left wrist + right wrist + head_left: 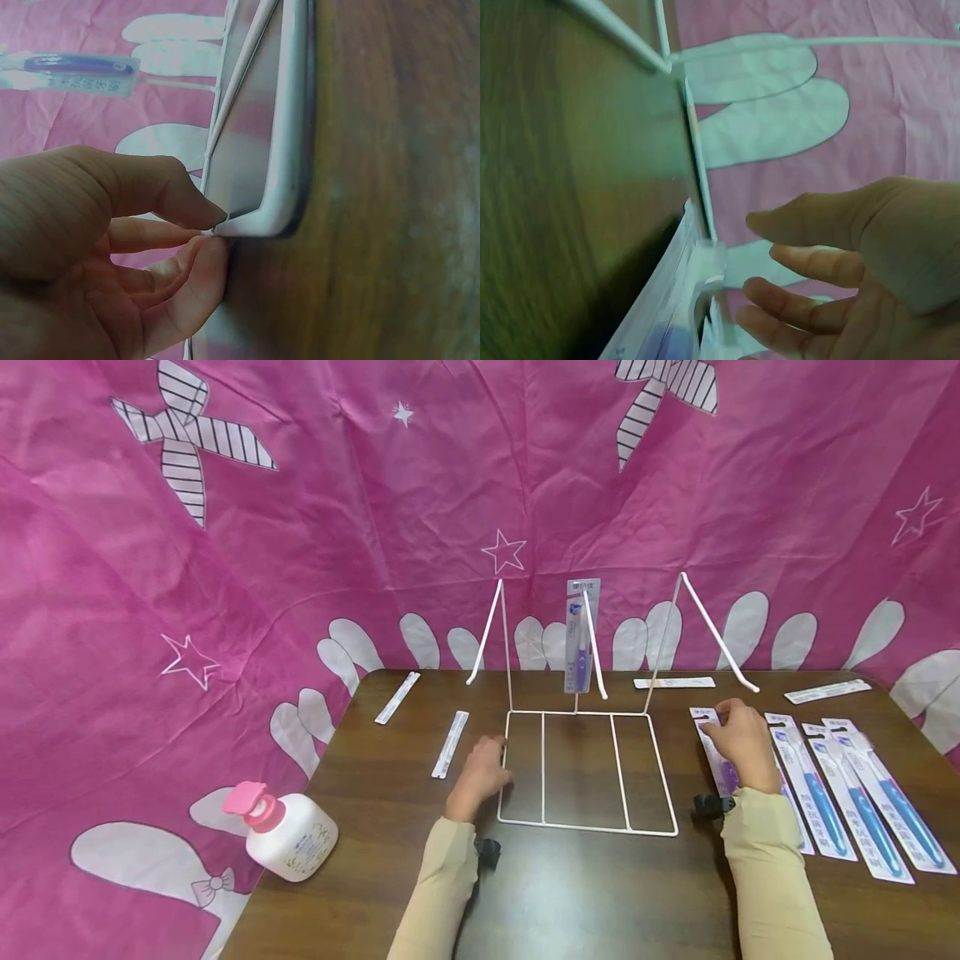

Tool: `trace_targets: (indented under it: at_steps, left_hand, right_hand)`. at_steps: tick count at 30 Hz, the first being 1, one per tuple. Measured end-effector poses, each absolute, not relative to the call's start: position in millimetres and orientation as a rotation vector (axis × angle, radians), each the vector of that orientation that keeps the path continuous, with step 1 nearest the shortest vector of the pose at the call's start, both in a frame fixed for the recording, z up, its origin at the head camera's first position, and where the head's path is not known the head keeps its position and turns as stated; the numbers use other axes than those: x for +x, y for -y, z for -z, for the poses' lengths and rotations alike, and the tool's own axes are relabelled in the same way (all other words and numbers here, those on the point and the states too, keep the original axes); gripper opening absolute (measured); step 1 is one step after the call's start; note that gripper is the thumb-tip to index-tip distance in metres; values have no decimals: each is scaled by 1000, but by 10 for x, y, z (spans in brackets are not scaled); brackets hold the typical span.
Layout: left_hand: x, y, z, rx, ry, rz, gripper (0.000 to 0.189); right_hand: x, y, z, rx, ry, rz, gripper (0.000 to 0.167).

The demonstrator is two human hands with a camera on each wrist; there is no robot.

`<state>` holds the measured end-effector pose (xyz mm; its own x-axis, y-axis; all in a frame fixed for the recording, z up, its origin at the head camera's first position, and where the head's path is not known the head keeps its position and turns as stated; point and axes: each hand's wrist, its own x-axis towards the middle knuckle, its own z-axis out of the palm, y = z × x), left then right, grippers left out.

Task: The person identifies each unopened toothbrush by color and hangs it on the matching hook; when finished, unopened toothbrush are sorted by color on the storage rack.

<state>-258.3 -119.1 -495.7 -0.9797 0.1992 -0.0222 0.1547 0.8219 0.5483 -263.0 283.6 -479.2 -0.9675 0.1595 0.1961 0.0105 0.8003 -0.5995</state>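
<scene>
A white wire display rack (587,831) with three long prongs stands on the table. One packaged toothbrush with a purple handle (581,664) hangs on its middle prong. My left hand (478,775) pinches the rack's left side wire between thumb and fingers, close up in the left wrist view. Over a packaged purple toothbrush (707,731) to the right of the rack hovers my right hand (742,745). Its fingers are spread and slightly bent, apart from the package (667,300) in the right wrist view. The hand partly covers that package.
Several packaged toothbrushes with blue handles (862,802) lie in a row at the right. Slim white packets (450,745) are scattered along the left and back of the table. A white pump bottle with a pink top (300,839) sits at the left edge. Pink printed cloth (420,510) hangs behind.
</scene>
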Motion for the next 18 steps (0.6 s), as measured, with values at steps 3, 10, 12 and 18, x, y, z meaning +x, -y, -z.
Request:
trace_targets:
  at_steps: [3,10,12,18]
  left_hand:
    - [-2622,1173,4925,276,-2919,-875,55]
    - [-2626,1158,4925,259,-2904,-882,58]
    - [-2632,1156,4931,269,-2907,-874,58]
    - [-2623,1172,4949,288,-2917,-875,56]
  right_hand:
    - [-2644,-2911,4789,-176,2760,-899,40]
    - [-2626,-2926,4813,-235,2765,-877,31]
    - [-2629,-2931,4829,-256,2765,-871,27]
    - [-2638,-2928,4879,-326,2771,-862,24]
